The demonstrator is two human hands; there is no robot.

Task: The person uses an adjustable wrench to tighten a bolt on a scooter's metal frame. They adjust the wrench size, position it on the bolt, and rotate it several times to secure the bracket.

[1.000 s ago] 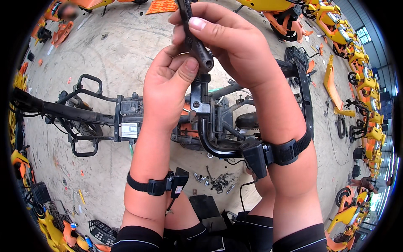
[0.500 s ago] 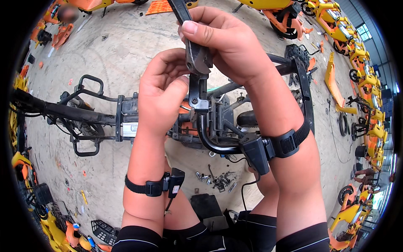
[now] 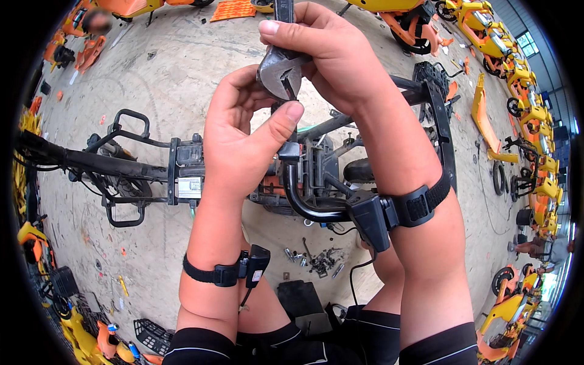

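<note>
The adjustable wrench [image 3: 275, 71] is up near the top of my view, above the stripped black vehicle frame [image 3: 103, 161], its head pointing down toward me. My right hand [image 3: 334, 58] has its fingers clamped on the handle, thumb laid across the front. The wrench's jaws stand slightly apart, close to the upper end of a bent black bar [image 3: 316, 215]; I cannot tell whether they touch it. My left hand [image 3: 237, 143] is just below the wrench head, thumb lying over the bar's upper part and fingers curled behind; I cannot tell whether they are clamped on it. A black device [image 3: 258, 263] is strapped to my left forearm, another [image 3: 368, 220] to my right. On the concrete floor [image 3: 152, 261], loose metal parts [image 3: 322, 263] lie near my legs, and an orange-yellow panel [image 3: 485, 115] lies off to the right.
</note>
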